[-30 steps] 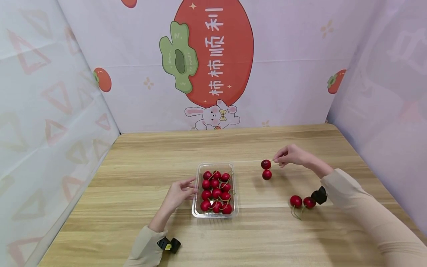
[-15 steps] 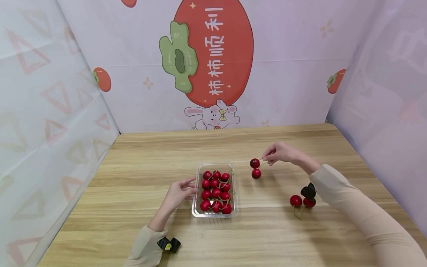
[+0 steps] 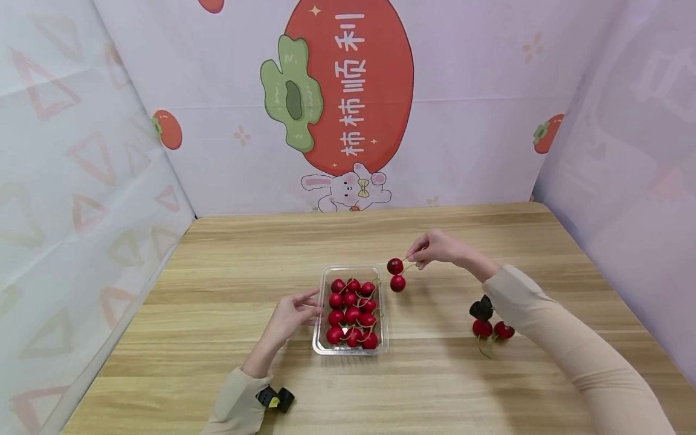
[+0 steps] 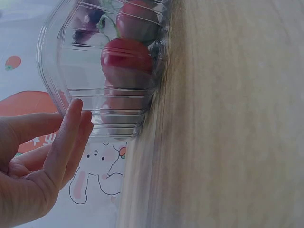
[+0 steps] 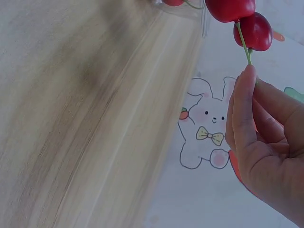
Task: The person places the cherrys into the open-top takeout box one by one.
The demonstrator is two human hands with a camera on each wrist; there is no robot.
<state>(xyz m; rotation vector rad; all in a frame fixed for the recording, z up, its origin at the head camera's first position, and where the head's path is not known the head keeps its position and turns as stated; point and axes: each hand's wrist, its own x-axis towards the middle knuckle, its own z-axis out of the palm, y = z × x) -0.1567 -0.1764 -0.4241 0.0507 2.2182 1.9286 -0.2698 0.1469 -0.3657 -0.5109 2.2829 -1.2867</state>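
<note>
In the head view a clear plastic box (image 3: 348,351) stands mid-table, with rows of red cherries (image 3: 353,315) inside. My left hand (image 3: 292,315) is at its left side. The left wrist view shows the straight fingers (image 4: 66,137) touching the clear wall near the rim. To the right of the box, above the table, my right hand (image 3: 437,248) pinches the green stems of two cherries (image 3: 397,283). Thumb and fingertips meet on the stems in the right wrist view, and the fruit (image 5: 254,32) hangs free, apart from the box.
Two more cherries (image 3: 481,328) lie on the wooden table (image 3: 424,386) at the right, partly behind the black wrist camera (image 3: 481,308). A printed cloth backdrop (image 3: 467,151) rises at the rear edge, with cloth walls on both sides.
My right hand has moved left with the two cherries, closer to the box. The left hand and the box have stayed in place.
</note>
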